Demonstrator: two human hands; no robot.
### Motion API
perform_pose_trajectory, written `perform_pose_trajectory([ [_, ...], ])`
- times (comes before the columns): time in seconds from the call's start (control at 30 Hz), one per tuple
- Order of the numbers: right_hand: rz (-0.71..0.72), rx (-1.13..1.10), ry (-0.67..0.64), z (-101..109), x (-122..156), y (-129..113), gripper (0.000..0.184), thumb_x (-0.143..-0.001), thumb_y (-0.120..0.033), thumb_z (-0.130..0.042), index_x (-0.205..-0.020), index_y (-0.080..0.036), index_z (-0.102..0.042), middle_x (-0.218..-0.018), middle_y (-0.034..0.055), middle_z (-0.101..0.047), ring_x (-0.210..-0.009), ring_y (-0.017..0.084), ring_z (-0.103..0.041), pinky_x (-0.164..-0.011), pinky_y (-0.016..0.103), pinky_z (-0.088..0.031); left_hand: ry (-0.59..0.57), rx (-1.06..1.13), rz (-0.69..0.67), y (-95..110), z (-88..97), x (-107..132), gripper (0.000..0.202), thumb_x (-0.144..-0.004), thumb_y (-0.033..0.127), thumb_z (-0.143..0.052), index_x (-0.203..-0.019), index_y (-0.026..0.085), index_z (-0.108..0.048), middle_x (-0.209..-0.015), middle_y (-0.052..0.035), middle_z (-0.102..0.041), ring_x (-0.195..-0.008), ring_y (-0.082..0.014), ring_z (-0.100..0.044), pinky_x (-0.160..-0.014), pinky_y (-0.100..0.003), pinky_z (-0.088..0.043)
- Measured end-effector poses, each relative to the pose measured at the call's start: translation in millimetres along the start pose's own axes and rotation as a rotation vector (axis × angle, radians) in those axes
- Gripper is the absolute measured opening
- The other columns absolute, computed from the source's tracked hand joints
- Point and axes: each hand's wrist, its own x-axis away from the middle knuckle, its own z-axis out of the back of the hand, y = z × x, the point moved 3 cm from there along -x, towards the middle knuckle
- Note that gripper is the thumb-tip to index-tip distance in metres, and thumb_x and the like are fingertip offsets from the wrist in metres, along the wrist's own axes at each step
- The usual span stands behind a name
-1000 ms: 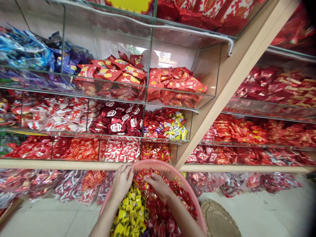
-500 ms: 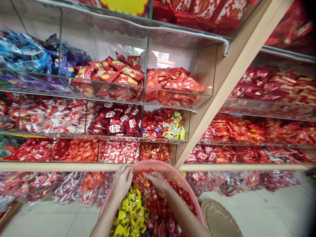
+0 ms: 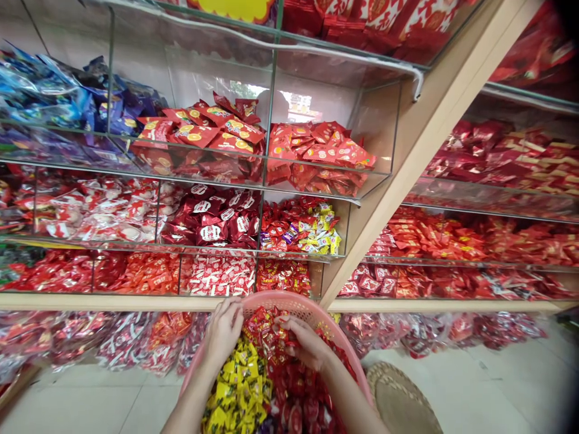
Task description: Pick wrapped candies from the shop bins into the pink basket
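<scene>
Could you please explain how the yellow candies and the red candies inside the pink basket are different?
The yellow candies have bright yellow wrappers with dark marks; the red candies have mostly red wrappers.
The yellow candies lie on the left side, while the red candies spread across the far and right parts.
The right hand is at the red candies, not the yellow candies.
Both are wrapped and piled in the pink basket.

I see both forearms [image 3: 198, 383] stretched forward, left grip [image 3: 225, 325] back uppermost, right grip [image 3: 305, 342] loosely curled inward.
</scene>
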Motion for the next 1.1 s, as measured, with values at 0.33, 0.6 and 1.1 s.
perform_pose_trajectory([
  [0.33, 0.054, -0.011, 0.022, 11, -7, 7, 0.032, -0.054, -0.031, -0.078, -0.076, -0.020, -0.057, -0.071, -0.0042, -0.051, -0.060, 0.007, -0.047, -0.051, 0.019, -0.042, 0.001, -0.012, -0.005, -1, -0.5, 0, 0.021, -0.085, 0.025, -0.041, -0.090, 0.022, -0.061, -0.105, -0.0036, -0.062, -0.100, -0.0194, -0.055, -0.087, -0.033, -0.045],
  [0.6, 0.196, 0.376, 0.062, 2, -32, -4, 0.037, -0.056, -0.044, -0.072, -0.067, -0.021, -0.045, -0.051, -0.0089, -0.043, -0.043, 0.007, -0.039, -0.038, 0.020, -0.033, 0.002, -0.002, 0.001, 0, 0.0, 0, 0.021, -0.085, 0.026, -0.041, -0.091, 0.022, -0.061, -0.105, -0.0036, -0.061, -0.099, -0.0192, -0.056, -0.087, -0.033, -0.045],
  [1.1, 0.362, 0.362, 0.237, 17, -22, -8, 0.030, -0.067, -0.034, -0.054, -0.094, -0.020, -0.058, -0.070, -0.0024, -0.054, -0.050, 0.010, -0.046, -0.043, 0.022, -0.041, -0.008, -0.011, 0.001, 1, -0.1, 0, 0.020, -0.085, 0.025, -0.041, -0.090, 0.023, -0.060, -0.106, -0.0028, -0.061, -0.099, -0.0183, -0.055, -0.086, -0.031, -0.045],
])
